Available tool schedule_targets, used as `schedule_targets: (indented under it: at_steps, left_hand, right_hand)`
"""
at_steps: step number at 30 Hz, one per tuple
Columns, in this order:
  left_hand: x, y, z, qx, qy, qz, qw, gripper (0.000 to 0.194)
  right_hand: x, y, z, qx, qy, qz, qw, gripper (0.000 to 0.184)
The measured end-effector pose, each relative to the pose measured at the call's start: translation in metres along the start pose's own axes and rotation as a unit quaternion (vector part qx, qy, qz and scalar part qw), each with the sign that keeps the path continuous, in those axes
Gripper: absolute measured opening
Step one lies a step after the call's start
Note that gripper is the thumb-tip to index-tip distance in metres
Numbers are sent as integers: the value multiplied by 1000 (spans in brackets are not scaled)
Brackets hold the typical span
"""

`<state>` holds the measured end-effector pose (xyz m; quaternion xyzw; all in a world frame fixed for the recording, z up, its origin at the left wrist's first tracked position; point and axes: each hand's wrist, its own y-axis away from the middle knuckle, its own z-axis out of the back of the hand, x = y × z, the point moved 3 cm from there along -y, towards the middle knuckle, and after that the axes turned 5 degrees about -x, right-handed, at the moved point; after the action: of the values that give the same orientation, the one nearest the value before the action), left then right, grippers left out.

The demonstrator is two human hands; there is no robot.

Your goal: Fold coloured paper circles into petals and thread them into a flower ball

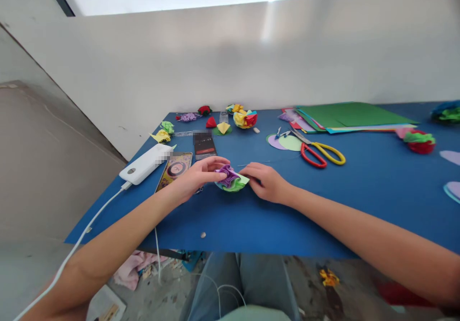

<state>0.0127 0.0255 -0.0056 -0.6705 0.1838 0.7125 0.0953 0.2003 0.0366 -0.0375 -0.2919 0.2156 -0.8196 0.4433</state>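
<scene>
My left hand (199,175) is closed around a small paper flower (230,179) with crinkled purple folds on top and light green below, its thumb and fingers pressing the purple part. My right hand (268,182) is at the flower's right edge, thumb and fingers pinched together; what they grip, if anything, is hidden. A thin thread-like line (255,163) lies on the table just beyond the right fingers. Right of centre lie scissors (312,152) with one red and one yellow handle, beside lilac and pale green paper ovals (289,143).
A white power bank (145,164) with a cable and two phones, one dark (204,145) and one patterned (179,165), lie left on the blue table (251,230). Finished paper flowers (245,119) stand along the back. Coloured sheets (359,114) are stacked back right.
</scene>
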Motion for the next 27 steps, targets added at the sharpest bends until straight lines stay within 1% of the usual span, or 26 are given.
schedule_targets:
  at_steps: [3,6,9,12,14,16,19,21,22,25,27]
  left_hand:
    - [4,-2,1,-28,40,7,999,38]
    - [8,-2,0,-38,69,23,997,35]
    - [11,-2,-1,-36,15,58,998,35]
    - [10,-6,-4,-38,-75,80,993,38]
    - [9,-11,-8,-35,-133,66,988,37]
    - [9,-16,-10,-32,-173,36,984,34]
    - [8,-17,-12,-37,-228,-30,973,31]
    - [5,-10,-11,-55,-268,-72,959,30]
    - [4,-6,-11,-65,-280,-82,954,29]
    - [0,5,-13,-72,-302,-84,947,29]
    - [-2,8,-13,-53,-306,-72,948,27]
  right_hand:
    - [8,1,-3,16,3,45,999,22]
    - [13,2,-2,25,-1,85,996,20]
    - [1,-1,-3,32,8,65,997,20]
    - [-25,-13,-7,23,40,10,999,19]
    - [-45,-27,-13,8,68,-44,997,19]
    - [-63,-46,-21,-8,98,-110,989,21]
    - [-87,-79,-33,-32,136,-221,965,25]
    - [-102,-100,-40,-33,152,-294,943,31]
    - [-109,-109,-43,-29,156,-324,932,33]
    - [-130,-129,-52,-4,160,-394,905,35]
    - [-141,-137,-57,15,154,-422,893,32]
